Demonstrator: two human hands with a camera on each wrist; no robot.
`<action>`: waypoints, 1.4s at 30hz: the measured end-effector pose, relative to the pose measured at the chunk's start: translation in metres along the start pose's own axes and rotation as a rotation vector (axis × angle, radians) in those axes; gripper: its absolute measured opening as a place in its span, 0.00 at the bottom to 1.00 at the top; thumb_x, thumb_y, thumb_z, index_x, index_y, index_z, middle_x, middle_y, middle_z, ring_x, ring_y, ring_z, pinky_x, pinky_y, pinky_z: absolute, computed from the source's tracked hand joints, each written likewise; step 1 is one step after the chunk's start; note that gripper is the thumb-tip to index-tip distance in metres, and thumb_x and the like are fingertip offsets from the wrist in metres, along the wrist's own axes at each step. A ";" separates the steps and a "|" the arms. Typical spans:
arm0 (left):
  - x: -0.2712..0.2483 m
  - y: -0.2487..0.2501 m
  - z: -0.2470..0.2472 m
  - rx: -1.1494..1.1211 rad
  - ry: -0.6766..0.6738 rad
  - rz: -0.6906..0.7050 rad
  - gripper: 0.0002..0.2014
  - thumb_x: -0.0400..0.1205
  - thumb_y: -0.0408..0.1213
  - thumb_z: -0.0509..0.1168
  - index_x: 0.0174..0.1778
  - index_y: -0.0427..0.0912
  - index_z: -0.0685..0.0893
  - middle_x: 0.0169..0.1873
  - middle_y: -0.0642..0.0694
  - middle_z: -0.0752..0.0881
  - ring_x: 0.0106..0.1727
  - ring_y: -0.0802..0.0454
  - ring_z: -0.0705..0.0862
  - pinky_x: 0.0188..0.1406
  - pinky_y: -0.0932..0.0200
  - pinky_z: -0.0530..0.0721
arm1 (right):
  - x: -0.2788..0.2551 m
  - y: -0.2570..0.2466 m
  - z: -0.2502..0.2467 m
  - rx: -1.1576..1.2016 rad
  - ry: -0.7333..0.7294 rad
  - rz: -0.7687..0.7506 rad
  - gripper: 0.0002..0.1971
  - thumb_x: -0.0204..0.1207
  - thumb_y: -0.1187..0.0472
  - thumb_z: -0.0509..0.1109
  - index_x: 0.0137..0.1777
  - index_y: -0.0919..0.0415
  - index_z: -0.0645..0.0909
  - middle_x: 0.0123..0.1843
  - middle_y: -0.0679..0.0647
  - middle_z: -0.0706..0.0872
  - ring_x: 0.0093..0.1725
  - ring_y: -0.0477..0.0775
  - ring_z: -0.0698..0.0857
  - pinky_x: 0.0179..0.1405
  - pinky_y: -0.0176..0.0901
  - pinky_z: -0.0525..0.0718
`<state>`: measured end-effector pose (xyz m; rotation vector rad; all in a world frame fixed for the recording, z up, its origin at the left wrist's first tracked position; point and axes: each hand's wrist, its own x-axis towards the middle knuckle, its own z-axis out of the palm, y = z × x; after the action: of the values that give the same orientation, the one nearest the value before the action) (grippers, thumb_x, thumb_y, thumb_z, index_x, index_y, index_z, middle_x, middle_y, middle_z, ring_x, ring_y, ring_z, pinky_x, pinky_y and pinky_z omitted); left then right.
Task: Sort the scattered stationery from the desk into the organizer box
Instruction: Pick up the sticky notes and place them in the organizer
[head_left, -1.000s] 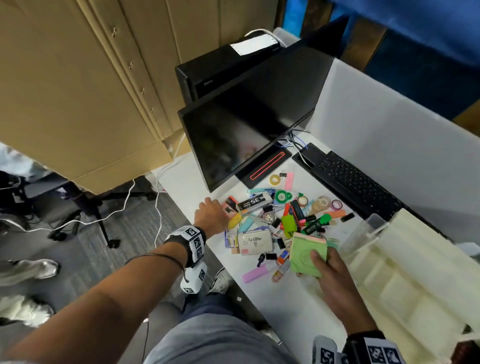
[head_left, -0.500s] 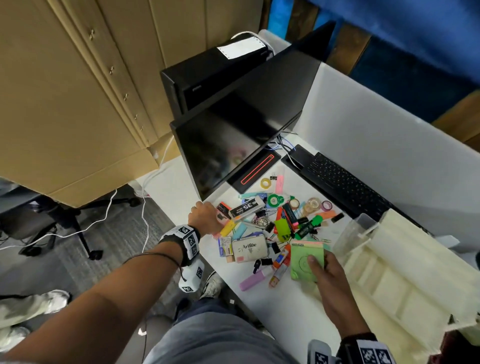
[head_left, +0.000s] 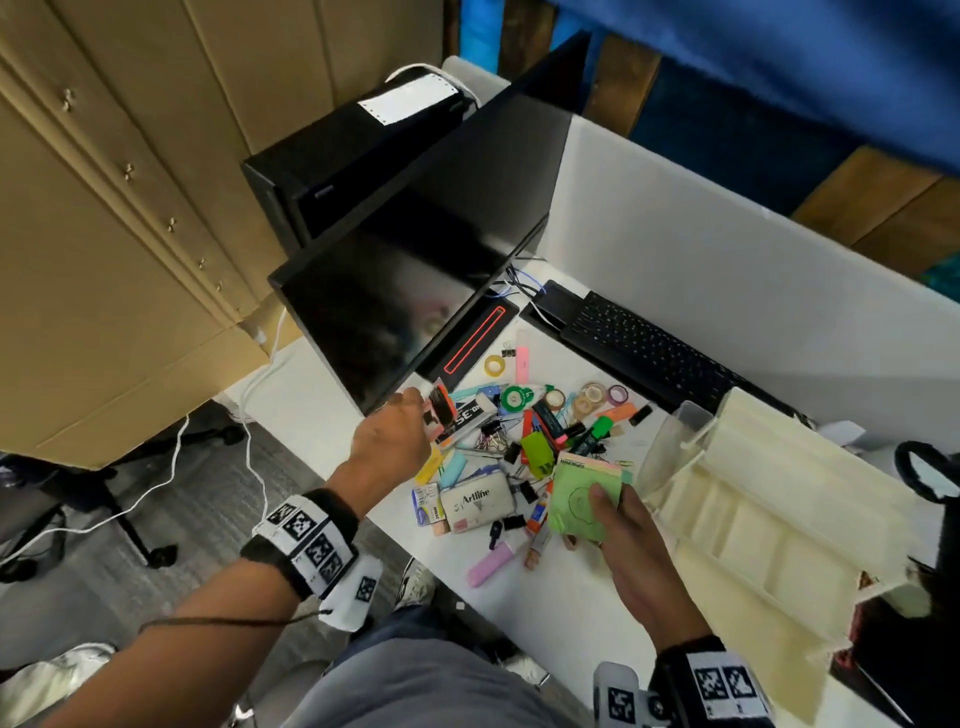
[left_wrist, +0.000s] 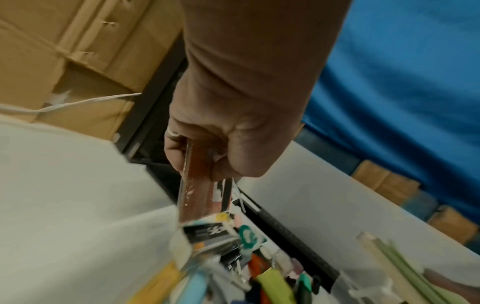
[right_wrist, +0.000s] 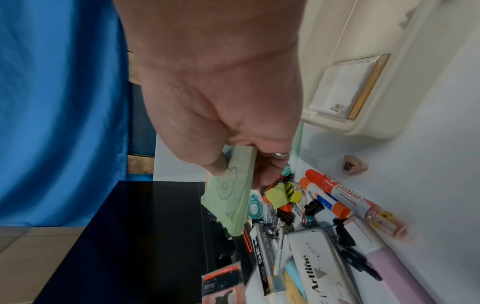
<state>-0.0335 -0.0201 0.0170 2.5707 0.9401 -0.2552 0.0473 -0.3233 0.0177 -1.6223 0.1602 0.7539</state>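
A pile of scattered stationery (head_left: 524, 441) lies on the white desk in front of the monitor. My left hand (head_left: 395, 436) is at the pile's far left edge and grips a flat red packet (head_left: 440, 410) with black print; the left wrist view shows the fingers of that hand (left_wrist: 221, 144) curled round the packet (left_wrist: 200, 185). My right hand (head_left: 623, 530) holds a green sticky-note pad (head_left: 576, 493) with a drawn figure on it, thumb on top (right_wrist: 215, 164), just left of the cream organizer box (head_left: 753, 493).
A black monitor (head_left: 415, 291) and a keyboard (head_left: 649, 353) stand behind the pile, with a white partition (head_left: 727, 291) beyond. An Artline tin (head_left: 475, 501), a pink highlighter (head_left: 491, 564) and orange markers (right_wrist: 335, 191) lie near the desk's front. A clear plastic bin (head_left: 670, 447) adjoins the organizer.
My left hand, earlier resting at the pile's edge, now has the red packet gripped and raised. My right hand still holds the green pad, now a little closer to the organizer.
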 end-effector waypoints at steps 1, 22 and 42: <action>-0.004 0.011 -0.011 0.000 0.017 0.035 0.18 0.85 0.50 0.68 0.64 0.43 0.74 0.52 0.44 0.86 0.49 0.41 0.88 0.42 0.47 0.86 | -0.001 0.000 0.000 0.007 0.000 0.001 0.12 0.90 0.54 0.65 0.71 0.47 0.82 0.67 0.46 0.90 0.70 0.50 0.86 0.77 0.62 0.80; -0.088 0.193 0.080 -0.069 -0.810 0.464 0.21 0.89 0.43 0.63 0.77 0.40 0.74 0.69 0.44 0.78 0.68 0.45 0.80 0.60 0.55 0.79 | -0.076 0.040 -0.111 0.424 -0.002 0.039 0.16 0.81 0.62 0.74 0.66 0.64 0.89 0.64 0.69 0.90 0.61 0.74 0.89 0.56 0.72 0.89; -0.090 0.213 0.130 0.121 -0.536 0.396 0.12 0.87 0.32 0.63 0.65 0.36 0.75 0.61 0.33 0.84 0.60 0.35 0.85 0.45 0.50 0.79 | 0.017 0.050 -0.103 -0.052 0.588 0.209 0.12 0.72 0.63 0.83 0.32 0.57 0.83 0.44 0.60 0.92 0.51 0.63 0.92 0.42 0.40 0.79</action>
<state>0.0324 -0.2755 -0.0111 2.5178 0.2238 -0.8484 0.0738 -0.4239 -0.0329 -1.8593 0.7451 0.4174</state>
